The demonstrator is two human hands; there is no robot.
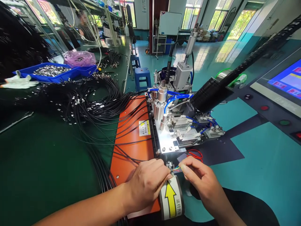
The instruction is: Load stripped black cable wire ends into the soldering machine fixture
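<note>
Black strands (20, 40) hung in a mass beyond the left edge of the bench (54, 160). Near that edge lay a white glove (20, 81), then a blue tray (28, 76) of small metal parts (50, 71), with a pink bag (80, 58) at its far right corner. Behind, a person (86, 29) was at the far left. Black cables (103, 105) spread in coils from the bench's left side towards its right edge; several crossed the orange plate (131, 131) there, and others ran to the near edge beneath the left forearm.

The left hand (150, 177) was over the plate's near right corner, its fingers curled together just above the roller (172, 199) with the yellow arrow. Whether they were clamped on anything could not be told, as the knuckles hid it. To the right of its fingertips, thin coloured wires (176, 169) lay in front of the machine (166, 128), above the roller. The right hand (201, 180) had thumb and forefinger together, pinching the wires' right ends. Behind that hand was a red tube (196, 153); farther right came a thick black hose (211, 94), a green-rimmed spool (241, 78) and a screen (288, 81) above buttons.
</note>
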